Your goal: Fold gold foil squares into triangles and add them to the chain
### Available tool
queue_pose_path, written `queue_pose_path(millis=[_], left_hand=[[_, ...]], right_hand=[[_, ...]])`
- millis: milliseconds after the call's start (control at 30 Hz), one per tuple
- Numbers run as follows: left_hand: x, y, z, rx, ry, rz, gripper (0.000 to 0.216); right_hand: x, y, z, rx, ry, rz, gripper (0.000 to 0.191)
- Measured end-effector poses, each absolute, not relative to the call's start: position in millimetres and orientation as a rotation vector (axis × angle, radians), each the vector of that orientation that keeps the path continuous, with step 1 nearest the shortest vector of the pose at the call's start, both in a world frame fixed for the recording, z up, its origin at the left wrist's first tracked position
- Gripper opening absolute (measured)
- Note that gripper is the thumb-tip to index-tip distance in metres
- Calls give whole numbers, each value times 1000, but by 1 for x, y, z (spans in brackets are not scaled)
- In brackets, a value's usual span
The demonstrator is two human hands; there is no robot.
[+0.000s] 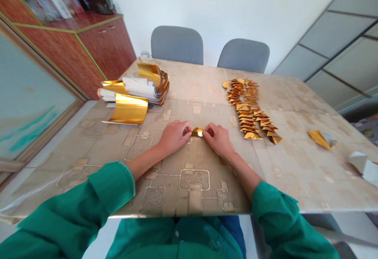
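Observation:
A small folded piece of gold foil paper (197,132) is stretched between my two hands, just above the middle of the table. My left hand (175,136) pinches its left end and my right hand (217,137) pinches the right end, fingers closed on both sides. To the right lie rows of folded gold paper pieces (248,109), nested one against another. On the left sits a stack of gold foil sheets with white backs (144,87), with one curled gold sheet (130,108) at its near side.
A patterned cloth covers the table (193,196). Farther right are a loose gold piece (320,139) and a white paper scrap (363,166). Two grey chairs (177,44) stand at the far edge, and a wooden cabinet (103,46) is at the back left.

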State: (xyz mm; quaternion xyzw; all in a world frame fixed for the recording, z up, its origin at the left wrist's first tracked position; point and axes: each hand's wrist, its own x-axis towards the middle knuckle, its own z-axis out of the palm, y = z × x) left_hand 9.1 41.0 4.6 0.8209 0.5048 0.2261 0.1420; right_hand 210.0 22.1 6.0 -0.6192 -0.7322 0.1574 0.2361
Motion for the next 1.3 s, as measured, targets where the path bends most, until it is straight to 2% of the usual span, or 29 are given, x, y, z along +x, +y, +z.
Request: queue_pose_path(millis=[100, 300, 500, 600, 800, 1133, 1300], left_hand=[[11, 40, 6, 2345, 1496, 646, 3], [11, 43, 9, 2289, 1500, 594, 5], [6, 45, 7, 2277, 1468, 598, 6], [5, 44, 3, 2476, 1344, 659, 5], [9, 43, -11, 2954, 926, 645, 24], [7, 39, -13, 2881, 979, 445, 32], [7, 40, -12, 2954, 967, 436, 31]], right_hand=[[206, 23, 4, -1751, -2002, 341, 24], [201, 22, -3, -1758, -2037, 210, 11], [201, 21, -1, -1761, -2151, 52, 16], [201, 21, -2, -1771, -2184, -6, 16], [200, 21, -5, -1769, -2223, -100, 17], [198, 20, -4, -1870, -2244, -116, 17], [200, 17, -3, -1682, -2366, -169, 18]])
